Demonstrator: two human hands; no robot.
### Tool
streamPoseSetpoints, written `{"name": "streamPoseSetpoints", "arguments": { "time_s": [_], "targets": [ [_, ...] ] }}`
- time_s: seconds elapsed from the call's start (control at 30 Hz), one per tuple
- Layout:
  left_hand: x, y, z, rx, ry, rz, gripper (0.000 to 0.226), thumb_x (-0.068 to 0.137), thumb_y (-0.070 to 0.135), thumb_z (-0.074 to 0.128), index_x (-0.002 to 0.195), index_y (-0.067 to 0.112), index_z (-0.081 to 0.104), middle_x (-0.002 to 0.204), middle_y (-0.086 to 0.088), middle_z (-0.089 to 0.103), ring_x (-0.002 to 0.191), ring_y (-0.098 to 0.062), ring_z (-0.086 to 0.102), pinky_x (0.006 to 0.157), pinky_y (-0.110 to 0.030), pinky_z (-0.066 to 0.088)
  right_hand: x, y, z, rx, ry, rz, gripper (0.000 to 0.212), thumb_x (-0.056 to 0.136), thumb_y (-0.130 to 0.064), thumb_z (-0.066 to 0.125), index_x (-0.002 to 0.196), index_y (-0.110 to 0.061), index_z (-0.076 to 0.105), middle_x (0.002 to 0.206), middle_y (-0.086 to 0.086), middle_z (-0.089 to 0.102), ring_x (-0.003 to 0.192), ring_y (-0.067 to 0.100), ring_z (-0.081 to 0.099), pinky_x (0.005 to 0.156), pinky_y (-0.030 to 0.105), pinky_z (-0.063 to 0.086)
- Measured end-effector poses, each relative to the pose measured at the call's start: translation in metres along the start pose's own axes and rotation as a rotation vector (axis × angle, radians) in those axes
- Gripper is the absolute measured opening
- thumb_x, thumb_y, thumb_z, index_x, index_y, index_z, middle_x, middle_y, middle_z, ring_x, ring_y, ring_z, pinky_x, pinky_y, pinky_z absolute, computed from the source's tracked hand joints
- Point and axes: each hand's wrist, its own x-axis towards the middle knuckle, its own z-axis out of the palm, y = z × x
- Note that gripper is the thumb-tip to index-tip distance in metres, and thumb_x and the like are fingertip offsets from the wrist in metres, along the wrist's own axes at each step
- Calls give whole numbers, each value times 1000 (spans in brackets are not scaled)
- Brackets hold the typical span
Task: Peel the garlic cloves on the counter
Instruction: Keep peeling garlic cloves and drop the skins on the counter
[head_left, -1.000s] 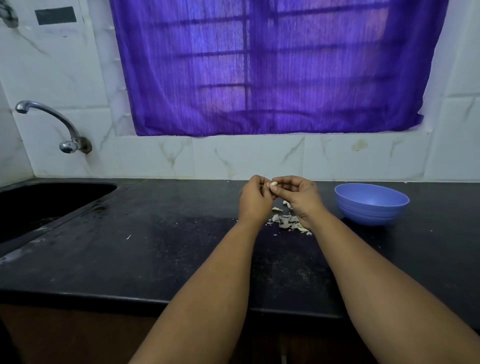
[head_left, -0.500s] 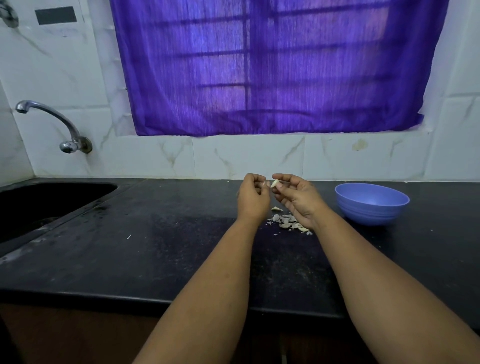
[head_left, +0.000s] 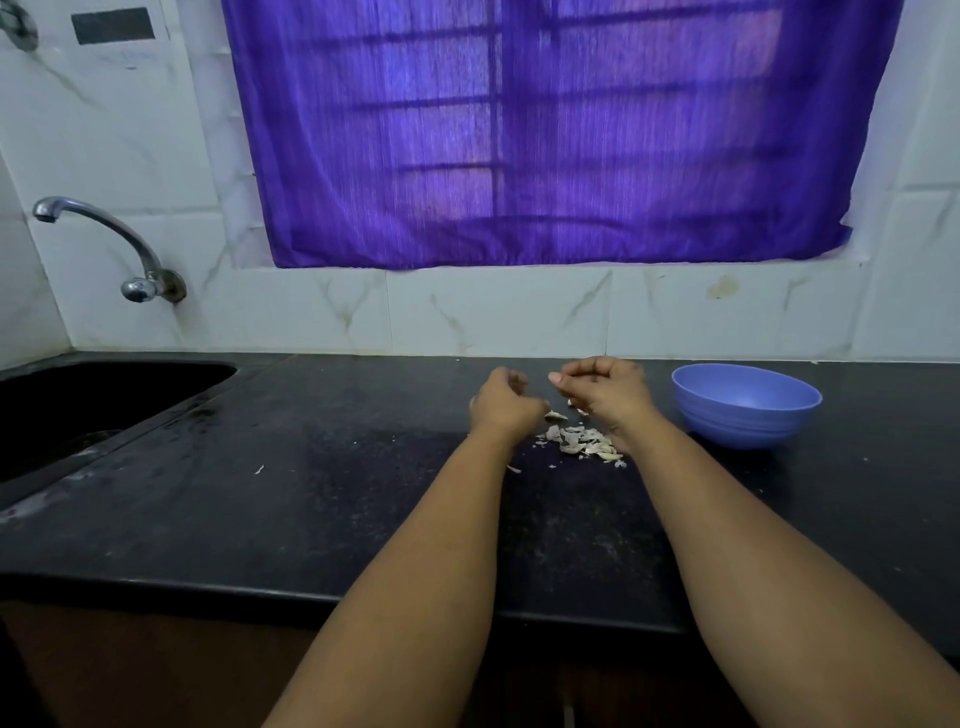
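Centrally, on the black counter (head_left: 322, 509): a small heap of garlic skins (head_left: 579, 441), lying between the two wrists. Left hand (head_left: 501, 405) hovered above the heap, fingers curled; contents could not be told. Right hand (head_left: 605, 387) likewise curled, apart from the left; any clove inside was hidden. Blue bowl (head_left: 745, 408) stood just right of the right hand. Sink (head_left: 78, 400) and tap (head_left: 104, 244) were at far left.

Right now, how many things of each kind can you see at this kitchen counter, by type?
Hands: 2, left hand and right hand
Bowls: 1, blue bowl
Heaps of garlic skins: 1, pile of peelings; pieces too small to count
Taps: 1, tap
Sinks: 1, sink
Curtains: 1, purple curtain
Total: 7
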Motion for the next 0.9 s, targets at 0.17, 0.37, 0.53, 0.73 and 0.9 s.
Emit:
{"name": "streamPoseSetpoints", "arguments": {
  "time_s": [0.17, 0.37, 0.53, 0.73, 0.9],
  "targets": [
    [-9, 6, 5, -262, -76, 182, 16, 90, 8, 64, 106, 5, 67, 93, -6, 69, 74, -7, 60, 56, -12, 47, 1, -2, -5, 110, -3, 43, 8, 79, 0, 74, 79, -5, 67, 69, 6, 70, 64, 10, 66, 61, 16, 54],
    [-8, 4, 2, -413, -103, 159, 13, 84, 5, 72, 97, 2, 68, 77, 0, 65, 68, -7, 60, 50, -12, 47, -2, -4, -1, 197, -68, 66, 7, 87, 2, 65, 87, -5, 66, 72, 4, 68, 63, 8, 63, 60, 14, 53],
    [-7, 8, -1, -691, -181, 174, 13, 84, -6, 67, 94, 4, 67, 87, -8, 68, 83, -14, 65, 78, -19, 55, -3, -12, -5, 504, -164, 163, 14, 92, 1, 56, 96, -8, 65, 76, 3, 72, 68, 8, 68, 60, 16, 54],
    [-11, 14, -2, -872, -279, 129, 13, 91, -3, 58, 94, 7, 65, 88, -2, 70, 83, -9, 66, 75, -17, 54, -5, -15, -6, 655, -210, 210, 17, 95, 3, 49, 102, -3, 63, 83, 7, 71, 69, 9, 70, 61, 15, 55],
    [-12, 11, 1, -814, -247, 180, 15, 91, -3, 59, 92, 10, 65, 91, -6, 66, 88, -12, 64, 78, -20, 54, -5, -12, -2, 560, -202, 131, 9, 90, -16, 62, 94, -9, 66, 84, 3, 72, 80, 10, 69, 69, 17, 55]
  ]
}}
